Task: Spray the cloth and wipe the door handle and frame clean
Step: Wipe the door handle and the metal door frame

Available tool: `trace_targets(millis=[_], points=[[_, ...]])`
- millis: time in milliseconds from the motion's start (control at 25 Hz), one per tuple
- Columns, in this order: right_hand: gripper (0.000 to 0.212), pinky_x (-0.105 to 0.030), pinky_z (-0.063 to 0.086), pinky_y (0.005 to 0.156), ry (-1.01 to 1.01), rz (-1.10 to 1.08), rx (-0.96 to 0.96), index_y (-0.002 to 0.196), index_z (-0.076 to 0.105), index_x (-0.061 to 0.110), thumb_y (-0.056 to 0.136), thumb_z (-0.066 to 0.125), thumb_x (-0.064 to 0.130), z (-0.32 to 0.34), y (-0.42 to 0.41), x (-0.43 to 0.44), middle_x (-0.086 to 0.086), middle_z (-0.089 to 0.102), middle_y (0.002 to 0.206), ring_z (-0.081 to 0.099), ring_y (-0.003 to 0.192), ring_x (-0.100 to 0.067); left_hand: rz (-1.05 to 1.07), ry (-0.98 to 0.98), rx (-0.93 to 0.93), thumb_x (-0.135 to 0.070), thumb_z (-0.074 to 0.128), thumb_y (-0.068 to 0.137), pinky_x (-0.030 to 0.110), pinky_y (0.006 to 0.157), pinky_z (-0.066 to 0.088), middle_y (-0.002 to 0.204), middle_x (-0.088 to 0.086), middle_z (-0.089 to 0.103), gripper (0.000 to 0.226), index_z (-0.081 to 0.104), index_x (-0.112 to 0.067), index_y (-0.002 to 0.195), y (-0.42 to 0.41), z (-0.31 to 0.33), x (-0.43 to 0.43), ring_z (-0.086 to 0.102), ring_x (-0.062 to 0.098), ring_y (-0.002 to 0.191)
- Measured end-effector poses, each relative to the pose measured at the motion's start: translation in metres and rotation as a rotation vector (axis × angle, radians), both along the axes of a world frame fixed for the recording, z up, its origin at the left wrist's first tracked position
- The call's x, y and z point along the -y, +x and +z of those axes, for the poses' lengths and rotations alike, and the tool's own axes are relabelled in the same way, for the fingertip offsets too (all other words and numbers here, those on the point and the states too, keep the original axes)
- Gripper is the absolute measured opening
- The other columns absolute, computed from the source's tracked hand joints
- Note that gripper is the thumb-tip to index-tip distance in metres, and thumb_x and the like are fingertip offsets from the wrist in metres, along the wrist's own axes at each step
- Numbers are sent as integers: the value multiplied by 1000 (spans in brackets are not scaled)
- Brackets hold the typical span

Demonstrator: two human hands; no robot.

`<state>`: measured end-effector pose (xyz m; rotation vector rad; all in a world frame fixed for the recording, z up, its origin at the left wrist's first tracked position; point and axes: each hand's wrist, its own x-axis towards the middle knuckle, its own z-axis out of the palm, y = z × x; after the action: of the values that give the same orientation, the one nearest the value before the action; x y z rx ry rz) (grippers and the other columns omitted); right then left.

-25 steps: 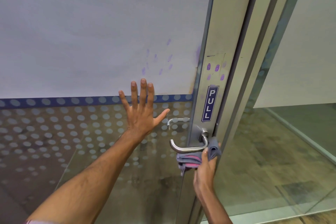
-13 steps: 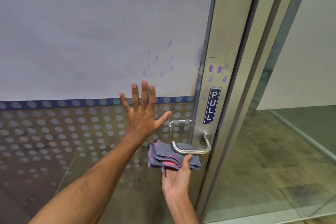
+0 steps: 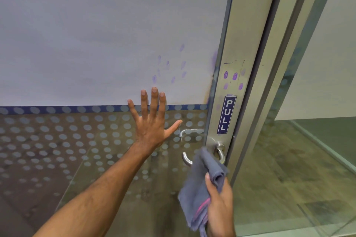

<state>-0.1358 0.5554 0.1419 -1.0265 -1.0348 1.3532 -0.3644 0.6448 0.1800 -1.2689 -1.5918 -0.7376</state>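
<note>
A metal lever door handle (image 3: 186, 158) sticks out of the brushed-metal door frame (image 3: 234, 48), below a blue PULL sign (image 3: 226, 114). My right hand (image 3: 219, 204) grips a grey cloth (image 3: 200, 183) with a pink edge; the cloth's upper fold lies over the middle of the handle. My left hand (image 3: 152, 121) is flat on the glass door (image 3: 96, 34), fingers spread, left of the handle. Purple fingerprint smudges (image 3: 234, 77) mark the frame above the sign, and fainter ones (image 3: 173, 65) dot the frosted glass.
A second lever handle (image 3: 189, 132) shows through the glass on the far side. Right of the frame is a fixed glass panel (image 3: 308, 140) with tiled floor behind it. The lower door glass carries a dotted pattern under a blue strip (image 3: 57, 108).
My right hand has moved right and lower with the cloth, from under the lever's left end to its middle near the frame. My left hand stays pressed on the glass.
</note>
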Motion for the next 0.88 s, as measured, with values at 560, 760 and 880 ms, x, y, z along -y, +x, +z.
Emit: trace_targets(millis=[560,760,880], points=[[70,-43,34,105,1146,54,1525,138,40,8,69,45,17,-49,-10,-67,-11,58,130,55,118,-30,2,-3,0,-82,40,81,69,112,-5,161,5,-24,110,-10,-15,154,1,-1,2,-20,30,149],[59,-38,20,115,1240,219,1159,134,41,9,77,55,2,-54,60,-133,-10,55,130,41,126,-24,2,0,7,-82,40,81,67,113,-7,161,3,-25,111,-11,-15,154,2,1,2,-21,29,148],[56,-43,23,116,946,158,731,136,43,12,82,49,0,-75,43,-122,-7,44,142,35,137,-20,7,6,1,-82,40,80,66,113,-7,161,4,-26,112,-11,-15,154,2,0,1,-21,29,148]])
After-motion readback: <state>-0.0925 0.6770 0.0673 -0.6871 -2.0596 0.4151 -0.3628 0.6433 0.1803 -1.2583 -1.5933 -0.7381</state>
